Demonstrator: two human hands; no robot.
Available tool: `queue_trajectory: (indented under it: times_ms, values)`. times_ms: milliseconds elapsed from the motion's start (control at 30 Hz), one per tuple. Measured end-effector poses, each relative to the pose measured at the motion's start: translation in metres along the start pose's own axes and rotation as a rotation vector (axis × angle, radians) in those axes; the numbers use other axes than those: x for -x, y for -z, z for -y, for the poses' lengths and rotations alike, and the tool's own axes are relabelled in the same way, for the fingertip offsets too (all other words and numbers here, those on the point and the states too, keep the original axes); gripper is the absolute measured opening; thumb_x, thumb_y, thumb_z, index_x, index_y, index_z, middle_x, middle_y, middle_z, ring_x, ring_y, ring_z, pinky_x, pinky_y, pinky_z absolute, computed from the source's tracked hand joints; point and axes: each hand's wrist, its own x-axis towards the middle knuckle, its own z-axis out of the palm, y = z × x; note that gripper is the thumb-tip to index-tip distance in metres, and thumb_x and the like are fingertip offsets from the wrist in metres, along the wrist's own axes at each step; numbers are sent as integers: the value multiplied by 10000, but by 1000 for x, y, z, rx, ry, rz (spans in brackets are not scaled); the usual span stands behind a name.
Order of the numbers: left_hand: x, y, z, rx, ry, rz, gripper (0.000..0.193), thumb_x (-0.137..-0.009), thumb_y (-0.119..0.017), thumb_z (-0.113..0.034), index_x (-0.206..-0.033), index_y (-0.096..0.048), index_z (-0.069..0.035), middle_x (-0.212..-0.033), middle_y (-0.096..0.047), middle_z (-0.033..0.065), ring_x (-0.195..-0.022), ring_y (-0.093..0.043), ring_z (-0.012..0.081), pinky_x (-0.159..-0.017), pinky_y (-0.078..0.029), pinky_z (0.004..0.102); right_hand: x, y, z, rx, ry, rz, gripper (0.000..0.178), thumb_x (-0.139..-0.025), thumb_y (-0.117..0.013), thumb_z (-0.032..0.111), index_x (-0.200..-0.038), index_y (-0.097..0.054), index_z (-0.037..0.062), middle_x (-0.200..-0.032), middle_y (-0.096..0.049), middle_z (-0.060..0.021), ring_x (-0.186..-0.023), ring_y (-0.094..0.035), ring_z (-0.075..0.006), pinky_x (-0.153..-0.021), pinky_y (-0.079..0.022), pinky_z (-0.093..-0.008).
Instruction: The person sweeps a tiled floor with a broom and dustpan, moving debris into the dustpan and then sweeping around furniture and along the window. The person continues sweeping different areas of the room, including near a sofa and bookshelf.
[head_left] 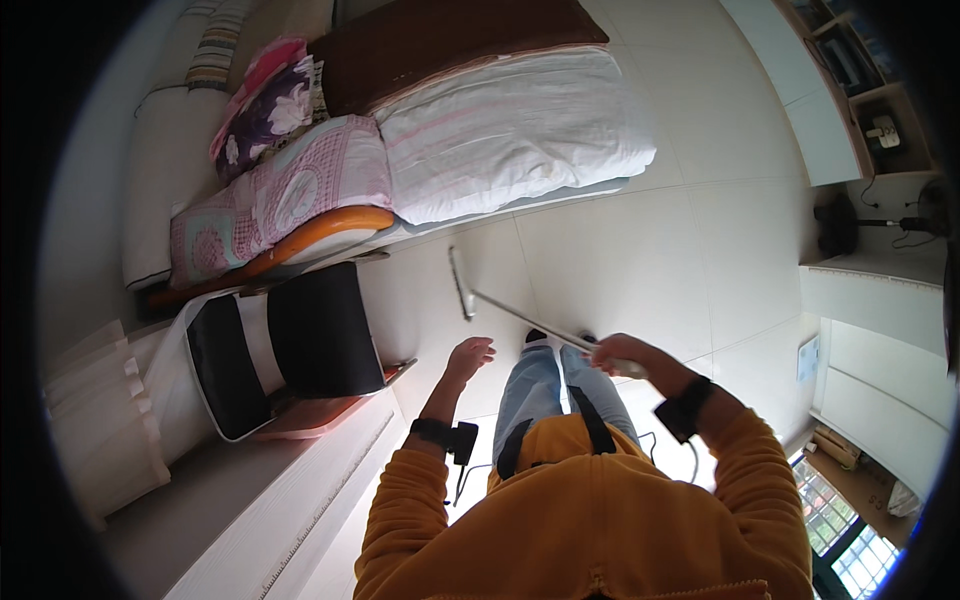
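Note:
My right hand [617, 350] is closed round the pale handle of a long-handled floor tool, mop-like with a narrow bar head. Its thin pole [530, 313] slants down to the left, past my feet. The narrow, dark-edged head [460, 284] is at the pale floor, between the bed and me. My left hand [471, 357] hovers to the left of my legs with its fingers loosely bent and a little apart; nothing shows in it. Each wrist wears a dark strapped device.
Ahead stands a bed with a white quilt [510, 130], a brown cover [450, 45] and pink patterned bedding [290, 190]. A black folding chair [325, 330] is on the left, by a white ledge [300, 500]. Shelving [880, 120] and a white cabinet [880, 375] line the right.

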Motion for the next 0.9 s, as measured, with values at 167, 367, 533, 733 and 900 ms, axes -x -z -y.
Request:
queue_trajectory:
  times_ms: [167, 367, 533, 733, 900]
  values:
    - [9, -6, 16, -65, 62, -56, 234, -789, -438, -222, -950, -507, -68, -806, -559, 46, -686, -523, 108, -615, -397, 228, -144, -42, 10, 232, 136, 92, 101, -635, -537, 85, -567, -551, 11, -542, -538, -67, -433, -498, -129, -402, -388, -266]
    - [6, -22, 18, -154, 120, -120, 223, -788, -414, -176, -960, -498, -61, -815, -558, 51, -694, -526, 116, -625, -396, 236, -67, 95, -28, -340, 94, -43, 311, -634, -536, 33, -926, -427, 35, -523, -470, -67, -378, -441, -121, -319, -353, -203]
    - [-7, -65, -4, -208, 110, -54, 217, -782, -416, -177, -943, -503, -59, -803, -557, 48, -685, -531, 115, -623, -401, 230, 76, 220, -92, -524, 201, -211, 216, -682, -476, 47, -885, -402, 38, -602, -493, -54, -385, -438, -66, -297, -360, -168]
    - [-15, -116, -36, -295, -1, 23, 220, -780, -423, -189, -943, -504, -65, -793, -558, 41, -676, -531, 110, -612, -401, 223, 162, 290, -96, -460, 212, -698, 85, -660, -477, 48, -584, -440, 44, -505, -454, -55, -365, -421, -68, -288, -315, -175]
    - [-17, -153, -52, -352, 3, 47, 211, -784, -427, -196, -934, -508, -72, -782, -556, 34, -664, -528, 102, -603, -397, 209, 159, 274, -125, 104, 371, -714, 67, -626, -497, 6, -651, -447, -30, -507, -448, -94, -365, -454, -164, -308, -370, -278]
